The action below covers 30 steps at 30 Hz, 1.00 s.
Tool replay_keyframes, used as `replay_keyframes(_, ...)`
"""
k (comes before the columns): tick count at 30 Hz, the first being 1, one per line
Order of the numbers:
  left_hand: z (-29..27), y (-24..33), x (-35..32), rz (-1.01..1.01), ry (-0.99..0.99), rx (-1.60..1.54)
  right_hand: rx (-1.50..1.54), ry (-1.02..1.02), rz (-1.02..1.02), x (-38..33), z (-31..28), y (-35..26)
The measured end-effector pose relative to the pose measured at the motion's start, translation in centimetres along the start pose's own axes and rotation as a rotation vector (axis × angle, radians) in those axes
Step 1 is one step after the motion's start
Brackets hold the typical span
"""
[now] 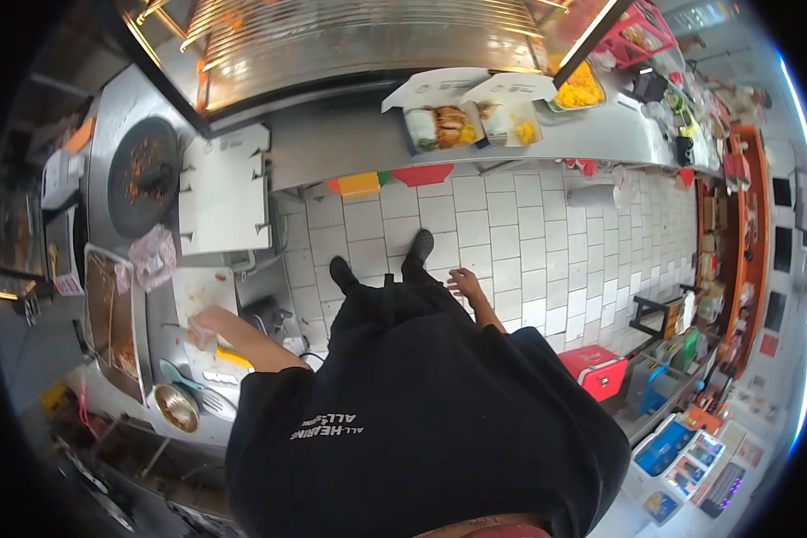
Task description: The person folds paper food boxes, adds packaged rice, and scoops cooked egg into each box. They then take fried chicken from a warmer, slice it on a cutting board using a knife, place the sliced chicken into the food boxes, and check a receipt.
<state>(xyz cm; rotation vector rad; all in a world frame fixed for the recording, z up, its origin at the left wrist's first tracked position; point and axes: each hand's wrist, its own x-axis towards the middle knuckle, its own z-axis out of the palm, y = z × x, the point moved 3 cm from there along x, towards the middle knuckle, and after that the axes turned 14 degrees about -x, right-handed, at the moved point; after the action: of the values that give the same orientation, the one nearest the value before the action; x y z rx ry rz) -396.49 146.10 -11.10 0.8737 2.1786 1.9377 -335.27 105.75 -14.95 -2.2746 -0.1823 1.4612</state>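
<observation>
My left hand (212, 328) reaches over the white cutting board (202, 289) on the steel counter at the left. Its fingers are blurred, so whether they hold anything is unclear. Close beside it lies a yellow-handled tool (233, 358), partly hidden by my forearm. A teal-handled utensil (176, 373), a pale slotted utensil (218, 404) and a metal bowl (177, 409) sit nearer the counter's lower end. My right hand (463, 283) hangs in front of my body above the tiled floor, fingers apart and holding nothing.
Left of the board stands a deep metal tray (108, 269). Beyond it are a crumpled plastic bag (154, 255), a dark round pan (142, 184) and white cardboard boxes (225, 193). Filled food boxes (446, 128) and a yellow rice tray (580, 88) line the far counter, beneath a lit display case (368, 40).
</observation>
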Motion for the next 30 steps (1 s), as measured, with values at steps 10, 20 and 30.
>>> replay_keyframes(10, 19.6, 31.9, -38.3, -1.471, -0.934, -1.223, 0.178, 0.068, 0.134, 3.2, -12.0, 3.7)
replay_keyframes(20, 21.6, 51.0, -68.3, -1.870, -1.010, -0.419, 0.482, 0.228, 0.035, 2.9, -17.2, 6.8)
replay_keyframes(30, 15.2, 36.6, -48.9, -1.204, -0.839, -0.641, 0.054, 0.247, -0.636, -4.6, -16.6, -10.9)
